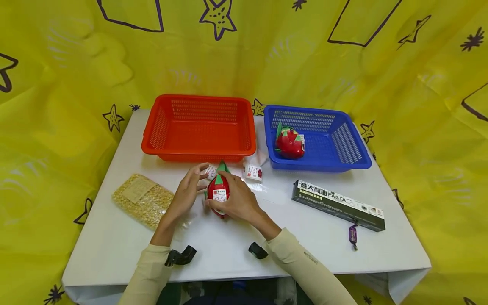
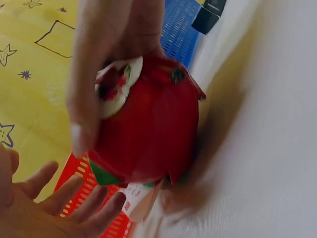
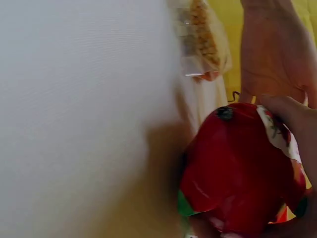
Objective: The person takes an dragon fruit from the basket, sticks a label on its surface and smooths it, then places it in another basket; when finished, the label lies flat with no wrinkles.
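A red dragon fruit with green leaf tips and a white label is held low over the table's near middle. My right hand grips it from the right, thumb over the front and fingers at the far side. To its left, my left hand is spread with the fingers apart and nothing in them. The left wrist view shows that open left hand below the fruit. In the right wrist view, the dark stem end of the fruit faces the camera.
A red basket stands at the back left. Beside it, a blue basket holds another dragon fruit. A grain bag lies left; a pasta box and purple-wrapped candy lie right. A small white labelled piece lies behind the hands.
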{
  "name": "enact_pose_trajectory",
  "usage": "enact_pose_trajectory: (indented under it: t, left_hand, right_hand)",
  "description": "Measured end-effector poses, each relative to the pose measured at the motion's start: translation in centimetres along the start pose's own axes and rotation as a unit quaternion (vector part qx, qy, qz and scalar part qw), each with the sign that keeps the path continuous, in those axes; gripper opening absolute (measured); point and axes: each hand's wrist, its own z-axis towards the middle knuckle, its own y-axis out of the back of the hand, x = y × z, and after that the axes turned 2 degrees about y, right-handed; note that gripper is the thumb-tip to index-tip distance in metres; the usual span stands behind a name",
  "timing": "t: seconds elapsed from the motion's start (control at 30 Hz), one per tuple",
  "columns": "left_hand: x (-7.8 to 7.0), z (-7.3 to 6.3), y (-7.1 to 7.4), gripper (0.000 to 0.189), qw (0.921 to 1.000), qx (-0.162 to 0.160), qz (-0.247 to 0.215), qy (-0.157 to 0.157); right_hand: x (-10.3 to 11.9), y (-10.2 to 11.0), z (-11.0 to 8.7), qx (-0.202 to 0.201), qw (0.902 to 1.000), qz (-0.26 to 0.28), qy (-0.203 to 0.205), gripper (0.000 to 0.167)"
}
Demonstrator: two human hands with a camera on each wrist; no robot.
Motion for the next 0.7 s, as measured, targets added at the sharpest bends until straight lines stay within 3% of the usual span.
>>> enact_pose_trajectory:
  t: [0.13, 0.33, 0.53, 0.7]
  left_hand:
    - [-0.1, 0.2, -0.3, 0.057, 0.9992, -0.027, -0.027, -0.008]
    - [-0.9, 0.2, -1.5, 0.055, 0.9973, -0.045, -0.055, -0.018]
    - [-2.9, 0.8, -4.1, 0.048, 0.9971, -0.004, -0.063, -0.042]
    - [-4.9, 3.3, -7.2, 0.045, 0.9952, 0.032, -0.062, -0.069]
  right_hand:
    - [0.1, -0.5, -0.2, -0.021, 0.9994, -0.016, -0.021, 0.092]
    - [-0.6, 0.6, -1.4, -0.031, 0.9986, 0.032, -0.029, 0.091]
    - [-1.0, 6.8, -4.8, -0.017, 0.9939, 0.105, -0.028, 0.089]
    - [-2.2, 14.0, -6.2, -0.013, 0.9928, 0.119, -0.011, 0.085]
